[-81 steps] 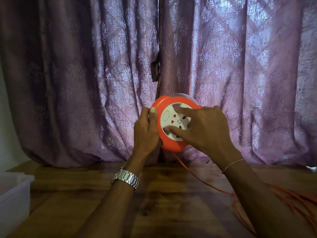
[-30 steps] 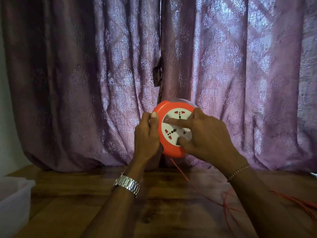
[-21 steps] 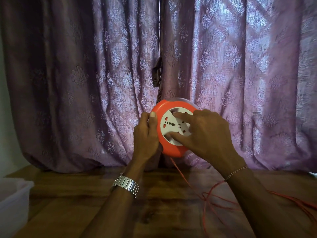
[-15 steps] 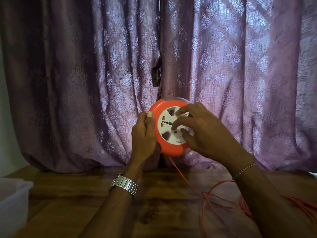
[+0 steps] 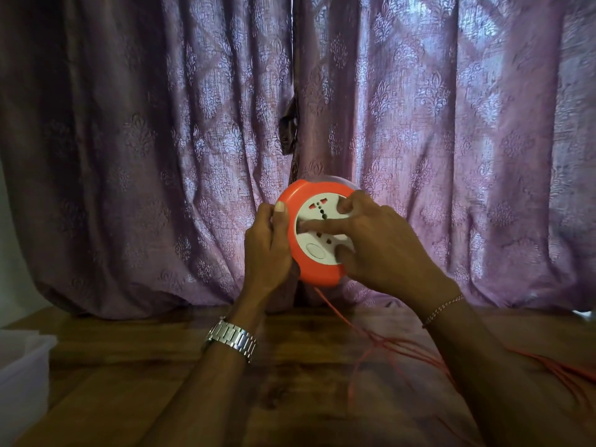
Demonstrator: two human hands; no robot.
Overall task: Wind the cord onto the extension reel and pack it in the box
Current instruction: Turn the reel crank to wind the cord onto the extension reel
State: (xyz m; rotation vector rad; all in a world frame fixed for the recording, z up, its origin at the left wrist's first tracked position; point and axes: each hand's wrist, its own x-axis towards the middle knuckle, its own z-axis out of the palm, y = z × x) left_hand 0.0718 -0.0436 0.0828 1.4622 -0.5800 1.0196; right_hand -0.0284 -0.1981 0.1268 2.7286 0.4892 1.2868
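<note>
The right hand (image 5: pixel 383 240) lies spread over the white socket face (image 5: pixel 317 230) of the extension reel (image 5: pixel 316 233), its fingers extended with the tips set on or into the face. This looks like the grip for turning the centre and drawing cord in. The left hand (image 5: pixel 267 246) wraps the reel's left edge, thumb laid along the orange rim and the fingers curled behind it, apparently to hold the housing fixed while the centre turns. The reel is held upright in the air above the tabletop (image 5: pixel 167 375), face toward the person, in front of the purple curtain (image 5: pixel 161 124). That probably lets the cord (image 5: pixel 364 346) hang free from the reel's underside instead of dragging.

The cord drops from the bottom of the reel to the tabletop and trails right in loose orange loops, so winding seems only partly done, and packing has not begun.

At the left edge sits the pale plastic box (image 5: pixel 22 366), well apart from the reel. Only its corner and rim are in view; what shows of the inside holds nothing that can be made out, and the rest is cut off.

A metal watch (image 5: pixel 232 338) circles the left wrist and a thin bracelet (image 5: pixel 442 309) the right.
</note>
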